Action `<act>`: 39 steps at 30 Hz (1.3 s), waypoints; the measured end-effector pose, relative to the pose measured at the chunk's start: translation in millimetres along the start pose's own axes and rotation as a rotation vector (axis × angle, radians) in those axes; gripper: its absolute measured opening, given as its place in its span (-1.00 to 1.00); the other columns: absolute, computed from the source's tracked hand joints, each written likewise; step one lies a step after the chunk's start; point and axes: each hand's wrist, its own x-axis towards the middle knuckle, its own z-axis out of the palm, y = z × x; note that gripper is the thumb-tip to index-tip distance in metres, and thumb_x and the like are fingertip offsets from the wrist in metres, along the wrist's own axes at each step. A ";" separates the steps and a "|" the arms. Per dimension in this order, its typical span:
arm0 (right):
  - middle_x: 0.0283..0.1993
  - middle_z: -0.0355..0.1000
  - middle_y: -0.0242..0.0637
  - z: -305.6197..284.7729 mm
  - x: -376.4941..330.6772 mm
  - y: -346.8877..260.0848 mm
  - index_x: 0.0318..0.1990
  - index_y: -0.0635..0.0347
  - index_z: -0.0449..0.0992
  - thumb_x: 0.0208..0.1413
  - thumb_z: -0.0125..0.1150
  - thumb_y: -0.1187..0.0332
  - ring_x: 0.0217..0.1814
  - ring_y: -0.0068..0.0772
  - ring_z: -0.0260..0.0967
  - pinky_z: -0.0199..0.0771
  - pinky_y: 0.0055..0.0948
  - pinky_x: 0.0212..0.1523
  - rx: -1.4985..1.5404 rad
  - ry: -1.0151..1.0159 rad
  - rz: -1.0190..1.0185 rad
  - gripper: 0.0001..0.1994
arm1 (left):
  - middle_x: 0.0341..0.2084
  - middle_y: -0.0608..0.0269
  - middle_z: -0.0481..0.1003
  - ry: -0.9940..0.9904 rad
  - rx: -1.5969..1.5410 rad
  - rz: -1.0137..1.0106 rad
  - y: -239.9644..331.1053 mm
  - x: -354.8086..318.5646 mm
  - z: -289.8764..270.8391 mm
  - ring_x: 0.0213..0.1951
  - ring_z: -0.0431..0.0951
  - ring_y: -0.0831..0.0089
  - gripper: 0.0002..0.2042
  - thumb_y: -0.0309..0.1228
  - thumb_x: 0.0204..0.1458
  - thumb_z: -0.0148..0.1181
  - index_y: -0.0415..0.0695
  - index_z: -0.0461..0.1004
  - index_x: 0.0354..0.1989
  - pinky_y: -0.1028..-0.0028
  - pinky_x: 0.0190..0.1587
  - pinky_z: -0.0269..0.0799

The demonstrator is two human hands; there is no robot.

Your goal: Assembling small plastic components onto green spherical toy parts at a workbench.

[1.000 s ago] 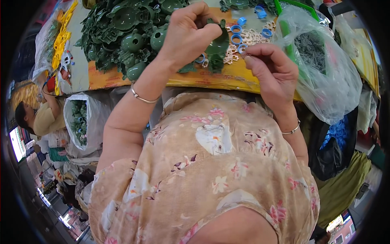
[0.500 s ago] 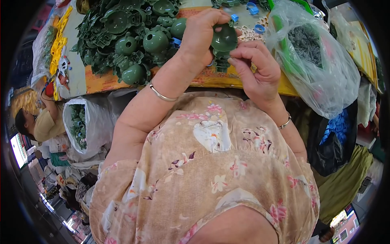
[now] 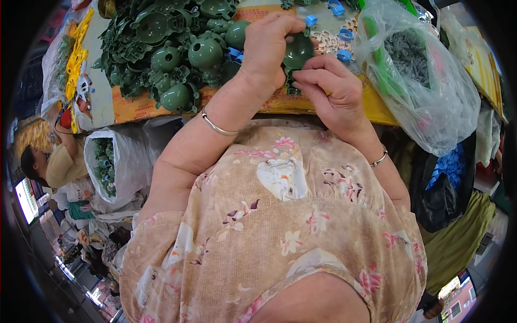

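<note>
Between my hands is a green plastic shell piece (image 3: 298,51), rounded and hollow, with a narrower part at its lower end. My left hand (image 3: 267,51) is closed round its left side and top. The thumb and fingers of my right hand (image 3: 333,89) pinch its lower right edge; whether a smaller part sits in that pinch is hidden. A big heap of similar green plastic parts (image 3: 156,27) lies just left of my left hand. Past my right hand are small blue rings (image 3: 345,35) and scattered cream-coloured small parts (image 3: 325,41).
A green crate (image 3: 371,48) under a clear plastic bag (image 3: 425,107) stands at the right, with dark small springs (image 3: 407,54). Yellow parts (image 3: 77,59) lie far left. A white sack (image 3: 126,161) of green pieces hangs below the table's edge. Another person (image 3: 62,161) sits at the left.
My right hand has shifted slightly left and down along the green shell piece. A blue ring near the cream-coloured parts now shows more plainly. My left hand keeps its hold.
</note>
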 end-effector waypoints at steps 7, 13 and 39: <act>-0.14 0.38 -0.16 -1.6 -5.1 -9.7 0.03 0.20 0.51 -0.07 0.30 0.62 -0.11 -0.21 0.41 0.46 -0.40 -0.17 -0.067 0.138 -0.074 -0.57 | -0.38 0.00 0.49 -0.054 0.053 -0.080 20.8 11.2 -5.3 -0.28 0.61 0.14 -0.82 -0.48 0.10 -0.02 -0.30 0.41 -0.19 0.21 -0.21 0.63; -0.36 0.48 -0.18 -54.2 -16.2 8.4 -0.20 0.28 0.54 0.07 0.17 0.60 -0.39 -0.29 0.45 0.44 -0.46 -0.33 -0.372 0.310 0.081 -0.85 | -0.60 0.27 0.44 -0.042 0.506 0.108 51.0 52.0 13.9 -0.60 0.35 0.55 -0.92 -0.56 -0.09 0.11 -0.29 0.52 -0.46 0.55 -0.54 0.27; -0.23 0.37 -0.15 -48.3 -32.9 12.5 -0.28 0.22 0.45 0.04 0.18 0.48 -0.28 0.05 0.41 0.43 -0.14 -0.30 -0.571 -0.053 0.255 -0.91 | -0.30 -0.20 0.51 -0.601 1.953 0.377 29.4 67.8 9.3 -0.21 0.54 -0.12 -0.76 -0.51 -0.19 0.11 -0.22 0.52 -0.28 0.09 -0.14 0.47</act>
